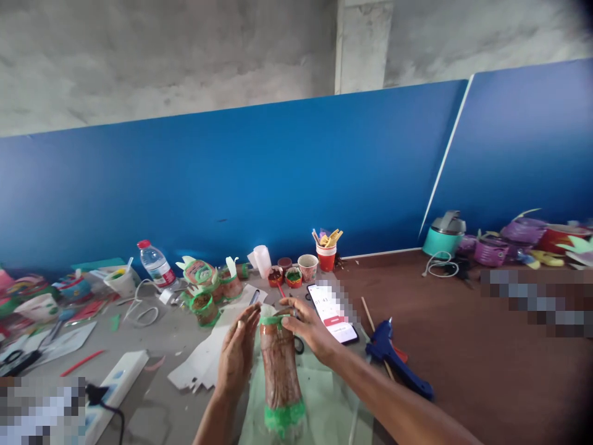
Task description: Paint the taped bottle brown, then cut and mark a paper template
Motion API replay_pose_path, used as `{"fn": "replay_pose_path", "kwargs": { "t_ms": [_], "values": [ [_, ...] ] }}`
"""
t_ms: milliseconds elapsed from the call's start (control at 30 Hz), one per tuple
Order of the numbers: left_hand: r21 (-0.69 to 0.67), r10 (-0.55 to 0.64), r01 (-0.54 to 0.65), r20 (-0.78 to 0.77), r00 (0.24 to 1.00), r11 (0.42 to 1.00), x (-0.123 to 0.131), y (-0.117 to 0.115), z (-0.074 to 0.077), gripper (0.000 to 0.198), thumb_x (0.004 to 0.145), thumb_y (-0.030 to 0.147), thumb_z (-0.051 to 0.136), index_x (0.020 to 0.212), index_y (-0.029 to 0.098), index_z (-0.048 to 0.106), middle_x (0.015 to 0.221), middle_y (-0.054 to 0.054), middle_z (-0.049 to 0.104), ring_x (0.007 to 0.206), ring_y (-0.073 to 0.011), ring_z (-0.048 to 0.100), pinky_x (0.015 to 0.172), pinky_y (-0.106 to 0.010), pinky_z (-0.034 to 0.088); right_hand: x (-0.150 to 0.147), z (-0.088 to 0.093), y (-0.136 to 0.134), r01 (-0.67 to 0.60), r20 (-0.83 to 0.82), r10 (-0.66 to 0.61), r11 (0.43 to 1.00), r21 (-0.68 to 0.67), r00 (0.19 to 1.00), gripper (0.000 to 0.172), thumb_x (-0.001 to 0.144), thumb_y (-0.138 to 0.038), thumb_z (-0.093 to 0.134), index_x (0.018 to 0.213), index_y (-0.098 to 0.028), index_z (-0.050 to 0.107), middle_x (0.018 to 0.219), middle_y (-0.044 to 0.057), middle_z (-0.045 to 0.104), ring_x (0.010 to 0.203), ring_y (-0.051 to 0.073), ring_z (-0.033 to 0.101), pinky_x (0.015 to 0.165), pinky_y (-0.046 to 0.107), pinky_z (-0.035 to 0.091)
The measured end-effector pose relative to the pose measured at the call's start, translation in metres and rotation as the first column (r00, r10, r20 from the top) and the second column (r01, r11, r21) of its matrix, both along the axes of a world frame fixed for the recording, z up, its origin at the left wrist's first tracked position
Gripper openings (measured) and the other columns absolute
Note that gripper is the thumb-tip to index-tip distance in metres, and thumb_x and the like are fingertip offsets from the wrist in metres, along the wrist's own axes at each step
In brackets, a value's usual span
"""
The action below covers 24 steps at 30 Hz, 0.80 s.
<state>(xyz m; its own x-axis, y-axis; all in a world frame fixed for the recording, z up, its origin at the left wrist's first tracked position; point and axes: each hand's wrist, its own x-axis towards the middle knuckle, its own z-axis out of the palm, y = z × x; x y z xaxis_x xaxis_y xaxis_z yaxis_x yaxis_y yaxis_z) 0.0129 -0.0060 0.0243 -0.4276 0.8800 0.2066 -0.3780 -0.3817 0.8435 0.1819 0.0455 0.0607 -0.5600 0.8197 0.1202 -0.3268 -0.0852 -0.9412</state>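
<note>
A cut plastic bottle (280,364), painted brown like bark with a green rim and a green lower band, stands in front of me on a pale green sheet (324,395). White material (267,310) shows at its top opening. My left hand (237,349) is beside the upper left of the bottle, fingers stretched out and fingertips close to the rim. My right hand (308,327) bends over the rim from the right, thumb and fingers closed at its edge. A black loop (299,344) shows partly behind the bottle; what it belongs to is hidden.
A phone (333,315) lies behind my right hand, and a blue glue gun (398,361) rests to its right. Cut paper (201,361) and a power strip (118,392) lie left. Small painted pots (204,309), cups and a water bottle (157,266) line the blue partition (278,179).
</note>
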Motion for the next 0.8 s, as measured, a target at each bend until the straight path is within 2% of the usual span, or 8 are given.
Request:
{"fn": "replay_pose_path", "kwargs": {
  "t_ms": [100,200,300,400,467,600,700,800],
  "values": [
    [0.046,-0.021,0.025,-0.083,0.996,0.999,-0.002,-0.004,-0.001,0.039,0.075,0.048,0.068,0.099,0.017,0.073,0.115,-0.012,0.069,0.116,-0.0280,0.057,0.103,-0.037,0.040,-0.002,-0.004,0.000,-0.011,0.085,0.010,1.000,0.014,0.996,0.043,0.068,-0.042,0.074,0.102,-0.021,0.060,0.082,0.000,0.062,0.084,0.020,0.059,0.074,0.030,0.043],
    [0.073,-0.032,0.048,-0.206,0.978,0.996,-0.005,-0.007,-0.005,0.041,0.074,0.052,0.067,0.094,0.017,0.074,0.106,-0.012,0.072,0.110,-0.0306,0.060,0.100,-0.039,0.042,-0.004,-0.009,0.003,-0.009,0.152,0.010,1.000,-0.005,0.988,0.041,0.067,-0.041,0.074,0.099,-0.020,0.060,0.073,-0.003,0.058,0.077,0.018,0.058,0.069,0.028,0.042],
    [0.017,-0.063,0.070,-0.277,0.959,0.997,-0.007,-0.008,-0.011,0.040,0.071,0.049,0.071,0.094,0.016,0.074,0.103,-0.012,0.072,0.105,-0.0318,0.061,0.096,-0.039,0.044,-0.006,-0.013,0.006,-0.003,0.202,0.011,0.999,-0.038,0.979,0.042,0.067,-0.042,0.073,0.099,-0.019,0.059,0.071,-0.004,0.056,0.073,0.016,0.057,0.066,0.027,0.040],
    [-0.068,-0.091,0.073,-0.318,0.944,0.995,-0.008,-0.006,-0.015,0.040,0.074,0.048,0.069,0.099,0.017,0.072,0.105,-0.011,0.070,0.106,-0.0297,0.059,0.091,-0.035,0.044,-0.008,-0.018,0.007,-0.013,0.202,0.023,0.999,-0.052,0.979,0.045,0.065,-0.039,0.075,0.100,-0.018,0.057,0.070,-0.004,0.055,0.070,0.015,0.055,0.066,0.027,0.039],
    [-0.111,-0.107,0.075,-0.310,0.945,0.991,-0.008,-0.004,-0.014,0.037,0.074,0.047,0.069,0.094,0.017,0.072,0.097,-0.010,0.071,0.100,-0.0276,0.061,0.084,-0.032,0.045,-0.009,-0.020,0.006,-0.025,0.196,0.035,0.998,-0.053,0.980,0.047,0.063,-0.037,0.077,0.101,-0.018,0.057,0.070,-0.005,0.055,0.069,0.014,0.054,0.065,0.026,0.038],
    [-0.144,-0.114,0.087,-0.190,0.975,0.986,-0.002,-0.001,-0.006,0.031,0.066,0.044,0.076,0.081,0.017,0.072,0.077,-0.005,0.070,0.077,-0.0214,0.062,0.066,-0.027,0.045,-0.010,-0.022,0.004,-0.037,0.174,0.038,0.999,-0.010,0.984,0.045,0.064,-0.036,0.077,0.101,-0.019,0.058,0.071,-0.005,0.056,0.066,0.013,0.053,0.063,0.025,0.038],
    [-0.147,-0.132,0.110,-0.149,0.980,0.983,0.001,-0.002,0.001,0.031,0.063,0.043,0.078,0.077,0.016,0.072,0.072,-0.005,0.069,0.070,-0.0199,0.062,0.065,-0.027,0.045,-0.010,-0.023,0.004,-0.033,0.175,0.031,0.999,0.008,0.984,0.043,0.066,-0.036,0.077,0.101,-0.019,0.058,0.071,-0.004,0.058,0.066,0.013,0.054,0.062,0.025,0.038],
    [-0.183,-0.177,0.142,-0.193,0.965,0.973,-0.002,-0.005,0.002,0.035,0.067,0.049,0.073,0.074,0.014,0.072,0.074,-0.007,0.070,0.077,-0.0244,0.064,0.072,-0.032,0.047,-0.009,-0.024,0.006,-0.018,0.239,0.006,0.999,0.049,0.971,0.044,0.064,-0.032,0.078,0.102,-0.020,0.058,0.069,-0.005,0.057,0.064,0.014,0.052,0.058,0.024,0.037]
  ]
}}
